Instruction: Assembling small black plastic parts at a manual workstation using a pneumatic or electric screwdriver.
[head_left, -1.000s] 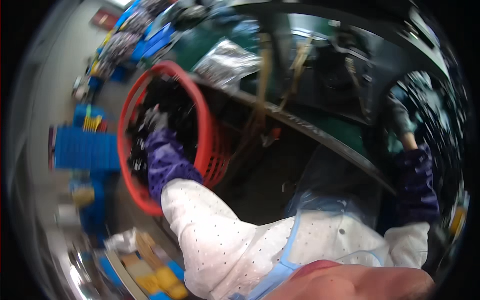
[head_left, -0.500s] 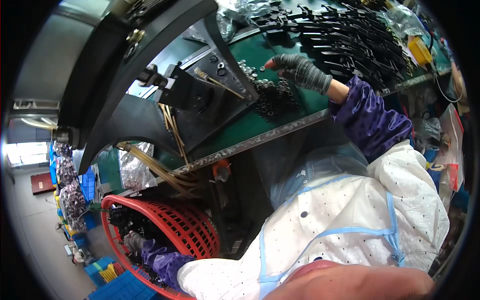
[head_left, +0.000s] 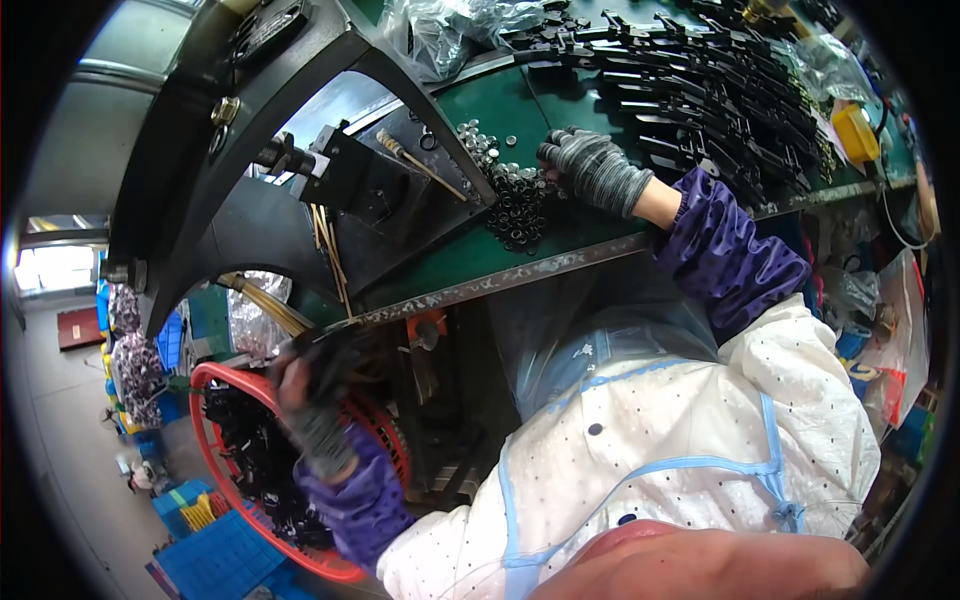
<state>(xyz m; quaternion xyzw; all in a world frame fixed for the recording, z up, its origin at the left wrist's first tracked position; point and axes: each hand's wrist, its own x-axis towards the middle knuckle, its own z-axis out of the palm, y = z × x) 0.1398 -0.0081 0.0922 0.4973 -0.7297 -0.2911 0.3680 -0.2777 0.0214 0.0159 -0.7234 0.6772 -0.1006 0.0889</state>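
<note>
My left hand (head_left: 312,425), in a grey striped fingerless glove, is raised over the near rim of the red basket (head_left: 200,410). It is smeared by motion, its fingers closed around a dark black part (head_left: 330,362) whose shape is blurred. Inside the basket lie many similar black parts (head_left: 255,465). On the green bench, my right hand (head_left: 597,172) has its fingers curled down at the edge of a pile of small black rings (head_left: 518,208). Its fingertips are partly hidden, so what they pinch does not show. Small silvery rings (head_left: 478,138) lie beside the black ones.
A large black machine frame (head_left: 170,190) arches over the bench's left side, above a dark plate with a wooden-handled brush (head_left: 420,165). Rows of black metal parts (head_left: 700,100) fill the back right. Thin sticks (head_left: 328,255) lean at the bench edge (head_left: 500,285). Blue crates (head_left: 225,550) stand on the floor.
My left hand has come up out of the basket toward the bench with a black part. My right hand has lowered to the ring pile, fingers curling in. The whole view has shifted slightly.
</note>
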